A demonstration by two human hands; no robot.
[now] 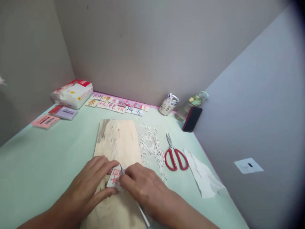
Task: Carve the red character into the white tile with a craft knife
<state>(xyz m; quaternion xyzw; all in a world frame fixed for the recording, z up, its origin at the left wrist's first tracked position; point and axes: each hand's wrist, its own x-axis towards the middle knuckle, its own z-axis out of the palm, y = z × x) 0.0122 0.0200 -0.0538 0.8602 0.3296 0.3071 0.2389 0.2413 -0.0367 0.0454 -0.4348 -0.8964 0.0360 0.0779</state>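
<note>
A small white block (114,176) with red character strokes lies on the wooden board (119,140). My left hand (91,179) pinches its left side, with the forefinger at the top edge and the thumb at the bottom. In my right hand (145,183) is a slim craft knife (143,216); its thin blade meets the block's upper right, and its silvery handle sticks out below the hand. My right fingers cover the right part of the block, so I cannot see those strokes. White shavings (151,143) are scattered to the right of the board.
Red-handled scissors (175,156) and a crumpled white tissue (203,175) lie at the right. Behind stand a tin of pens (166,106), a bottle (184,111) and a phone (193,119). Lettered tiles (111,106), a tissue pack (73,95) and flat packets (46,121) sit further left.
</note>
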